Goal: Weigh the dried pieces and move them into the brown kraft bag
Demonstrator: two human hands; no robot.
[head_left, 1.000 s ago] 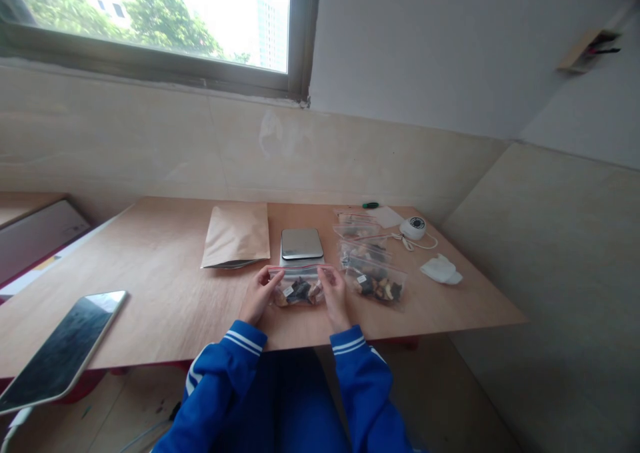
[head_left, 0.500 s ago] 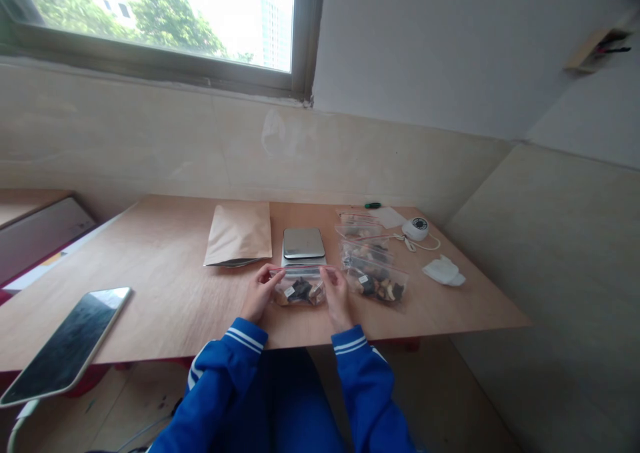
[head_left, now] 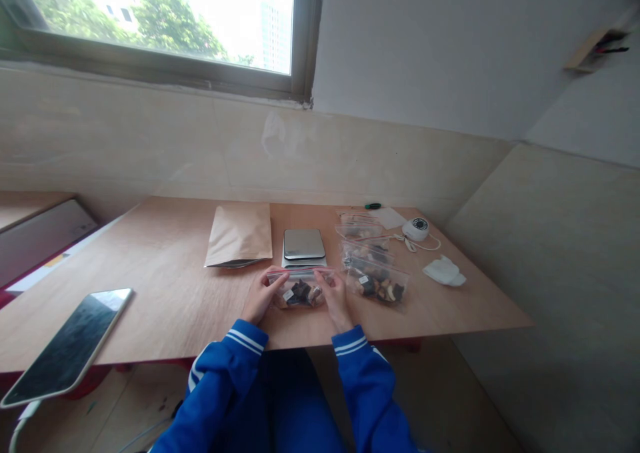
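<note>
Between my two hands is a clear zip bag [head_left: 301, 294] with a red strip along its top, holding dark and brown pieces and a small white label. My left hand [head_left: 261, 294] pinches its upper left corner, thumb on the near side. At the upper right, my right hand [head_left: 335, 296] grips the same strip, its thumb pointing inward. Just behind the bag stands a small digital scale [head_left: 304, 244] with a bare metal plate. To the right of my right hand lies another filled zip bag [head_left: 381, 287], in front of several more bags [head_left: 367, 249].
A brown paper pouch [head_left: 240, 234] lies left of the scale. A phone [head_left: 70, 346] with a cable hangs over the near left. On the right are a white dome camera [head_left: 416, 228] with a cord, crumpled tissue [head_left: 444, 271] and a green-handled tool [head_left: 373, 206].
My right thumb has slid slightly left along the bag's top strip. Both hands keep hold of the bag in nearly the same place.
</note>
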